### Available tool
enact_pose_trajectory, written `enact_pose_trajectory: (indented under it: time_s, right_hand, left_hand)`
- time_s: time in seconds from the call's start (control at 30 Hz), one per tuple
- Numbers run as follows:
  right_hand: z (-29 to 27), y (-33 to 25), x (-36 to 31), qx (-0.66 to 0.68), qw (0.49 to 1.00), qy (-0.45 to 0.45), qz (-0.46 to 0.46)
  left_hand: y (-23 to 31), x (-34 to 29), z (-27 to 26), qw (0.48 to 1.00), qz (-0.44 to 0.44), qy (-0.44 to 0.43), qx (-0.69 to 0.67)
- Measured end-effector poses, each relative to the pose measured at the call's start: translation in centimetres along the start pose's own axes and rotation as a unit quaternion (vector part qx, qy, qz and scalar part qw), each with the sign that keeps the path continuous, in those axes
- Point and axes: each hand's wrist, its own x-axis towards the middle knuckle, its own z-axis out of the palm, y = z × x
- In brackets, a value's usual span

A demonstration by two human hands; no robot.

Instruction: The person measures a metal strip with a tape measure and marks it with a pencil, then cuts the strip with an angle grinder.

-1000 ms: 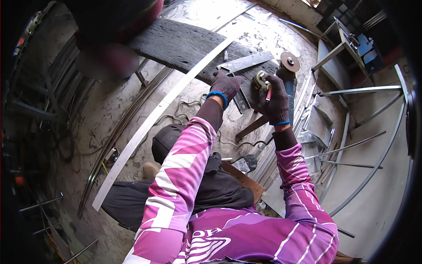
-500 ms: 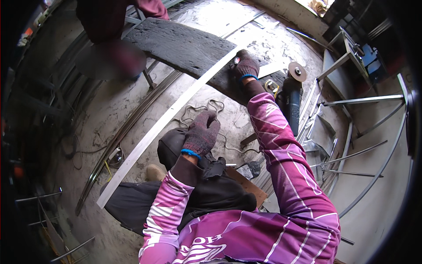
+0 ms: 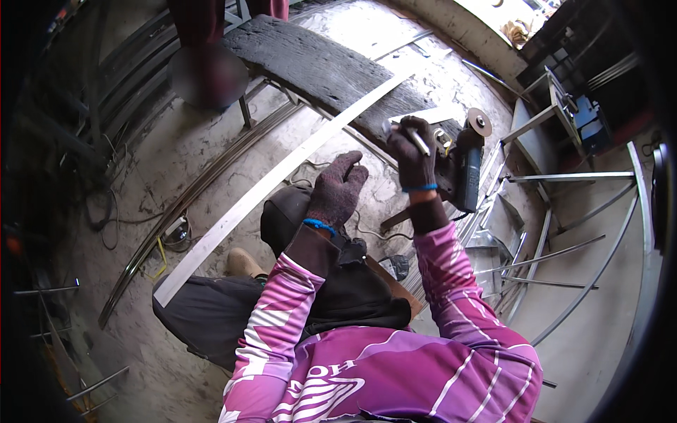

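A long flat pale strip (image 3: 282, 169) runs diagonally from my left knee up across a dark, worn wooden plank bench (image 3: 310, 60). My left hand (image 3: 337, 185), in a dark knitted glove, hovers over my lap beside the strip. Its index finger and thumb stand apart, and nothing shows in it. My right hand (image 3: 415, 151), gloved alike, is raised near the bench's near end. Its fingers are closed round a slim, pale pen-like stick (image 3: 420, 144), whose exact kind is unclear. Right of that hand, an angle grinder (image 3: 469, 169) with a thin round disc lies at the bench end.
A tape measure (image 3: 443, 137) and a short white piece (image 3: 430, 114) lie on the bench. Long metal bars (image 3: 204, 187) stretch over the floor at left. Metal frames (image 3: 571, 176) stand at right. Another person's legs (image 3: 201, 28) are beyond the bench. A cord (image 3: 367, 229) loops on the floor.
My right hand has drawn back toward me from the strip, lifting off with the stick. My left hand has shifted slightly right and up, its index finger more stretched out.
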Motion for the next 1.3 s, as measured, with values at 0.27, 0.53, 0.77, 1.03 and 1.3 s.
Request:
enact_pose_trajectory:
  time_s: [0.27,0.53,0.77,1.03,1.3]
  right_hand:
    - [2.9,-4.5,-8.2,0.007,0.998,-0.049,-0.044]
    - [-0.5,-7.9,-5.4,0.133,0.986,-0.050,0.082]
    - [-1.1,-7.5,-5.3,0.126,0.982,-0.106,0.096]
    - [-1.2,-7.5,-5.3,0.040,0.988,-0.101,0.113]
    - [-1.1,-6.2,-5.3,0.018,0.985,-0.129,0.112]
  left_hand:
    - [1.4,-0.7,-0.1,0.992,0.043,0.012,-0.120]
    - [0.6,-1.1,-0.3,0.986,0.151,0.029,0.069]
    - [0.5,-1.3,0.4,0.979,0.171,0.006,0.114]
    - [0.2,-1.1,0.7,0.978,0.179,-0.010,0.111]
    - [1.1,-1.3,0.9,0.958,0.249,0.018,0.142]
